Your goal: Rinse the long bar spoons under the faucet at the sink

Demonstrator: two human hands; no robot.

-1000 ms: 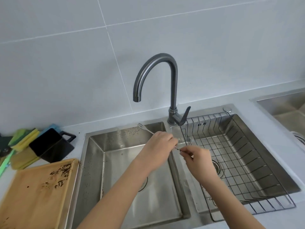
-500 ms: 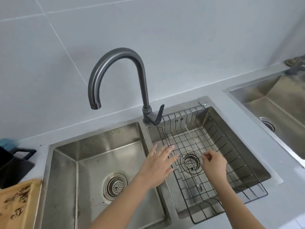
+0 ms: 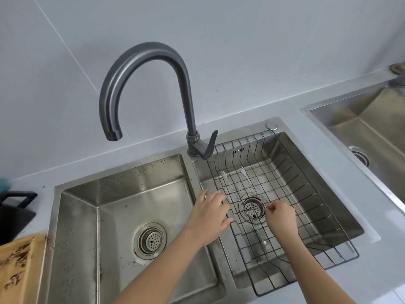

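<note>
Two long bar spoons with twisted handles and small fork ends lie in the black wire rack (image 3: 306,207) in the right basin. One bar spoon (image 3: 228,183) is at the left. The other bar spoon (image 3: 246,177) runs down to my right hand (image 3: 281,218), whose fingertips pinch its handle over the drain. A spoon bowl (image 3: 265,242) shows below that hand. My left hand (image 3: 210,218) hovers open, fingers spread, over the divider and the rack's left edge. The grey faucet (image 3: 153,53) arches over the left basin (image 3: 122,216); no water runs.
The faucet lever (image 3: 210,145) stands at the base, by the rack's back corner. A stained wooden board (image 3: 17,270) and a black handled object (image 3: 13,211) sit on the counter at left. A second steel sink (image 3: 361,132) lies at far right.
Both hands held a spoon above the divider a second ago. The spoon now lies down in the rack; my left hand has let go and opened, and my right hand has lowered.
</note>
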